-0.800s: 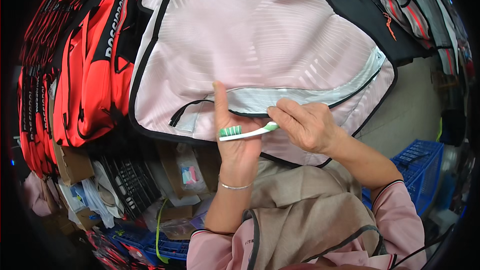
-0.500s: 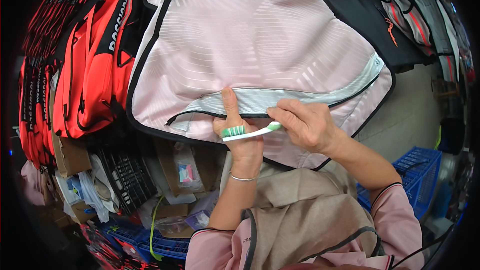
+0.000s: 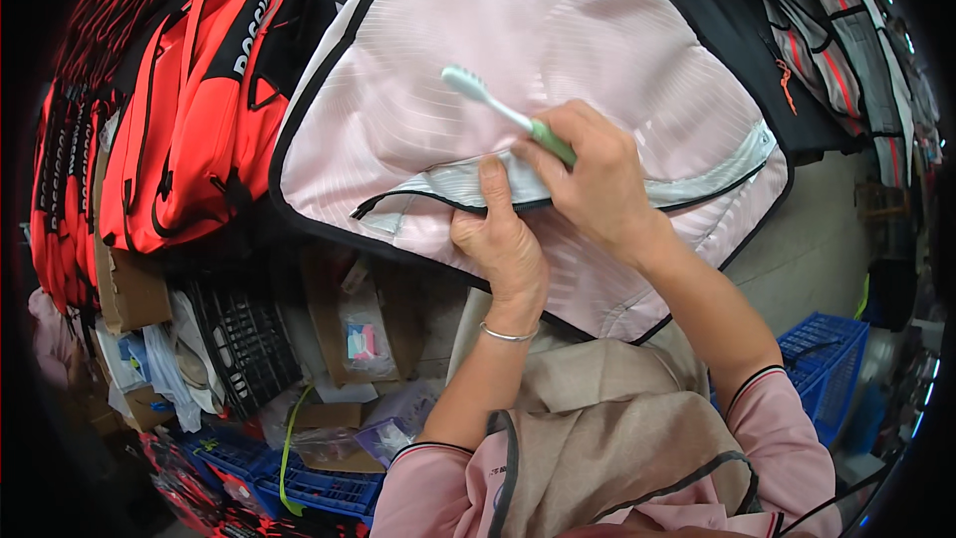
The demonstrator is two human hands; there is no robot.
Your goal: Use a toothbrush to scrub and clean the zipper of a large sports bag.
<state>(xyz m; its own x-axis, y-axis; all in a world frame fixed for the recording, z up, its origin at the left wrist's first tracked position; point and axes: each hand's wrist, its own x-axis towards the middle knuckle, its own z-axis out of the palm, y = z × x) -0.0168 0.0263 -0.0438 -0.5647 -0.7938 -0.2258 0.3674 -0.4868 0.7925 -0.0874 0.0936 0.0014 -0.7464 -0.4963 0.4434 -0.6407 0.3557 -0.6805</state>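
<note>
Over the pink fabric (image 3: 478,10), gripped a green-and-white toothbrush (image 3: 514,117), slanted leftward, in the right hand (image 3: 597,164); just below, pinched the black-edged silvery strip (image 3: 453,181) in the left hand (image 3: 506,244)

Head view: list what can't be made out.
Head view:
White-and-green plastic toothbrush: handle end hidden by right hand; bristles blurred.
Pale-pink, black-edged fabric piece: far end cut off by top edge.
Left hand: fingertips except the thumb's hidden by that fabric.
</note>
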